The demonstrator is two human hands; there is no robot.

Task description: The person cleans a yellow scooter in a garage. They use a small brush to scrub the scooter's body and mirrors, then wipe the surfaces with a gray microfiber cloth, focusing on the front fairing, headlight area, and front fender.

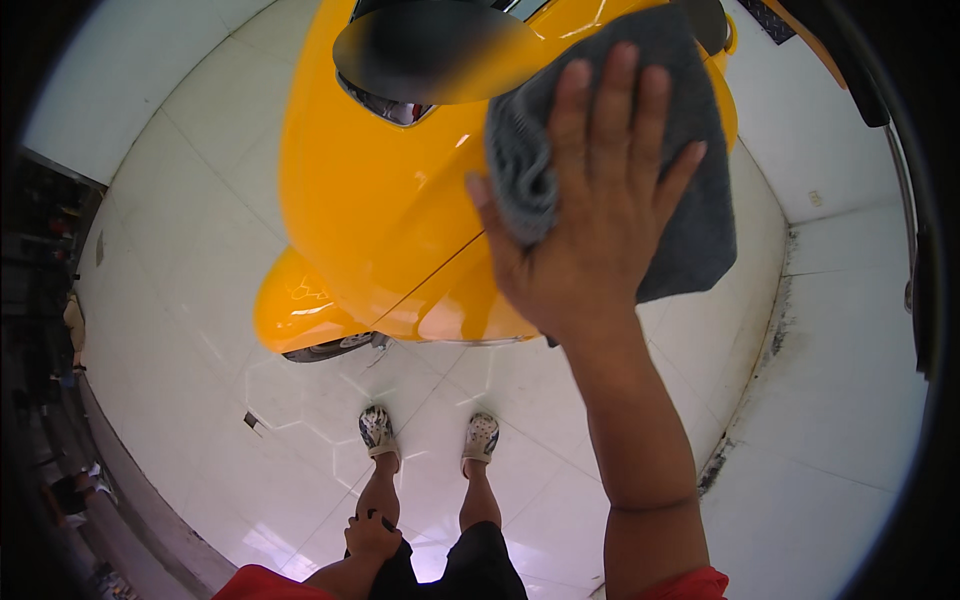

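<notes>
My right hand point(590, 210) lies flat with its fingers spread, pressing a dark grey cloth point(690, 220) against the glossy yellow car body point(370, 200). The cloth is bunched into folds beside my thumb and hangs out past the bodywork on the right. Low in the picture, my left hand point(373, 538) is closed in front of my leg, well away from the car. A small dark bit shows at its fingers, too small to name. A blurred oval patch hides part of the car around its window point(395, 108).
Below the yellow fender at left is a wheel point(335, 348). My feet, in patterned clogs point(480, 432), stand on pale tiles point(200, 370). A white wall point(840, 350) with dark stains along its foot rises at right. Dark clutter point(45, 330) lines the left edge.
</notes>
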